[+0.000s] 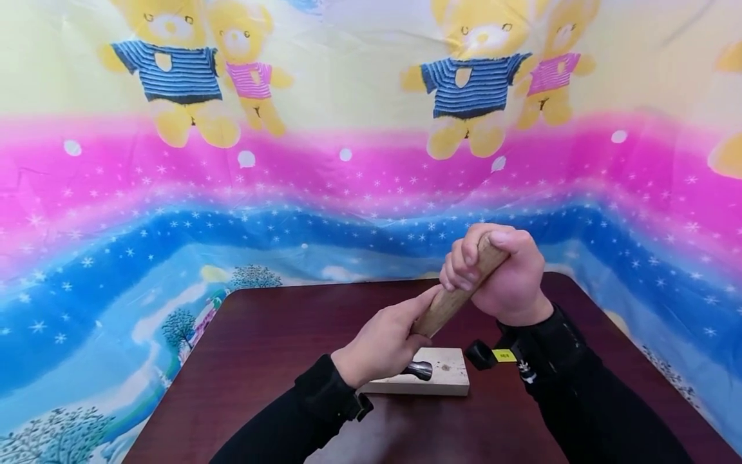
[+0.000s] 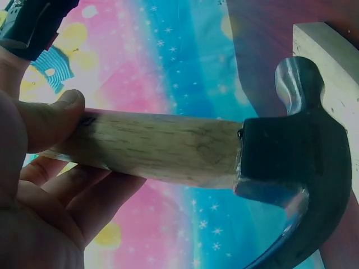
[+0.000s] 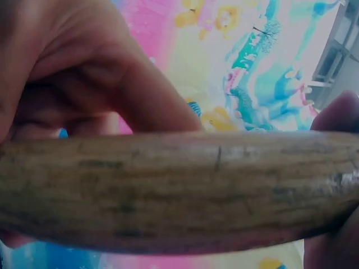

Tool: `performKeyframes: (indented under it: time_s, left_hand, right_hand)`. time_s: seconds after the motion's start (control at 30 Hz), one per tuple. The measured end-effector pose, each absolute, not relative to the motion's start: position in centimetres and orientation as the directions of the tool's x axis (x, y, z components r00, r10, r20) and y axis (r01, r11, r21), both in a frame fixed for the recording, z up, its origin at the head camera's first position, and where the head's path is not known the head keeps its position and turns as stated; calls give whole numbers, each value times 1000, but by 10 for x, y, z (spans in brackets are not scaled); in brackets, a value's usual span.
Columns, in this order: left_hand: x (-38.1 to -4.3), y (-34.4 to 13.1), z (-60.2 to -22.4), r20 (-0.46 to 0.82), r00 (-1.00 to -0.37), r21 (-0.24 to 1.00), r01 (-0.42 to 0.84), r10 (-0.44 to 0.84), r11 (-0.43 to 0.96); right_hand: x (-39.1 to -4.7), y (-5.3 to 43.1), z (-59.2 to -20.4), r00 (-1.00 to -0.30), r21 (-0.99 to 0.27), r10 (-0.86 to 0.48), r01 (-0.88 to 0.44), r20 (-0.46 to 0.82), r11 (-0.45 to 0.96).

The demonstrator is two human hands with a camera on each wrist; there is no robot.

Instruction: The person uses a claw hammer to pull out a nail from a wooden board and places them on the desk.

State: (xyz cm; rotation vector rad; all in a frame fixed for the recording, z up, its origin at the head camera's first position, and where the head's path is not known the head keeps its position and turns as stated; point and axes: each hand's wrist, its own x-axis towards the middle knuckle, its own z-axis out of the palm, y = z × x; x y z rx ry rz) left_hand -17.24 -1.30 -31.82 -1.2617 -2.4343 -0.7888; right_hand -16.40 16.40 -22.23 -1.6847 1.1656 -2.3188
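Observation:
In the head view a claw hammer (image 1: 449, 306) slants over the table, held by both hands. My right hand (image 1: 513, 277) grips the upper end of its wooden handle, fingers curled round. Lower down, my left hand (image 1: 379, 341) holds the handle near the head, partly covering the metal. The left wrist view shows the dark steel head (image 2: 297, 151) with its curved claw and the left thumb (image 2: 59, 115) against the handle. Filling much of the right wrist view is the handle (image 3: 179, 190), with fingers at both sides. A pale wooden block (image 1: 423, 388) lies beneath the hammer.
The dark red-brown table (image 1: 278, 328) has rounded far corners. A cloth backdrop (image 1: 348, 174) printed with bears and snowflakes surrounds it on the back and sides. Black bands and a small dark device (image 1: 481, 354) with a yellow label sit at the right wrist.

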Motion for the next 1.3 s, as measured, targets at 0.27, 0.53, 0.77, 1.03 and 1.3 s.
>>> performKeyframes:
  time_s: [0.27, 0.53, 0.77, 1.03, 1.3]
  left_hand:
    - [-165, -19, -321, 439, -611, 443, 785, 659, 433]
    - [-158, -42, -324, 347, -739, 571, 655, 578, 494]
    - [-153, -58, -329, 242, -807, 679, 537, 538, 500]
    - [-146, -99, -350, 119, -873, 803, 365, 473, 471]
    - [-145, -135, -372, -1, -905, 928, 158, 425, 338]
  right_hand:
    - [-171, 171, -224, -533, -705, -468, -455, 705, -544]
    - [-185, 177, -239, -640, -560, -384, -768, 666, 309]
    - [-223, 196, -266, -556, -186, -303, -657, 774, 731]
    - [-268, 226, -291, -566, -14, -211, -366, 797, 930]
    - [-304, 261, -323, -753, -11, -113, -157, 649, 988]
